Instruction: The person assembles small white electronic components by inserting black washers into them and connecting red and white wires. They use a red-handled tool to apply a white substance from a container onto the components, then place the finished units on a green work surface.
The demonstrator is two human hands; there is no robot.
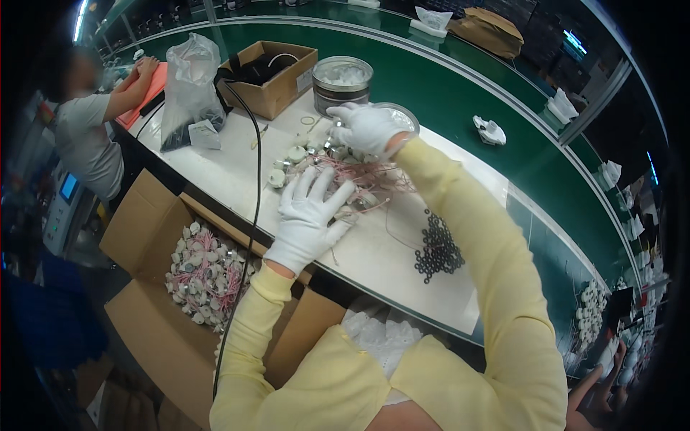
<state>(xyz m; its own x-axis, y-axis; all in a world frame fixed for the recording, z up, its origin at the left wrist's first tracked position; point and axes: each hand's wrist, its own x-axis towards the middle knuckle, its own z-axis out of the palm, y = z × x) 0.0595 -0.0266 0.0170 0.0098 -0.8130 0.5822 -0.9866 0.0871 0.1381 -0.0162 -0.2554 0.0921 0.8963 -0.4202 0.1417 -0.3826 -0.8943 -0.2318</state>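
Observation:
My left hand [309, 215], in a white glove, lies with its fingers spread over the near side of a heap of small white round parts with pink wires [352, 171]. Above the far side of that heap is my right hand [365, 129], also gloved in white, its fingers bent together. A small silver piece [336, 128] shows at those fingertips; what the fingers grip is partly hidden. Loose white round parts [296, 153] lie at the heap's left. To the right on the white tabletop [374, 248] is a cluster of small black rings [438, 248].
A metal tin [343, 85], a second round container [397, 117], a cardboard box with dark contents [272, 90] and a plastic bag [188, 86] stand behind. A carton of wired parts [144, 302] is at lower left, crossed by a black cable [257, 158]. Beyond runs a green conveyor [431, 93].

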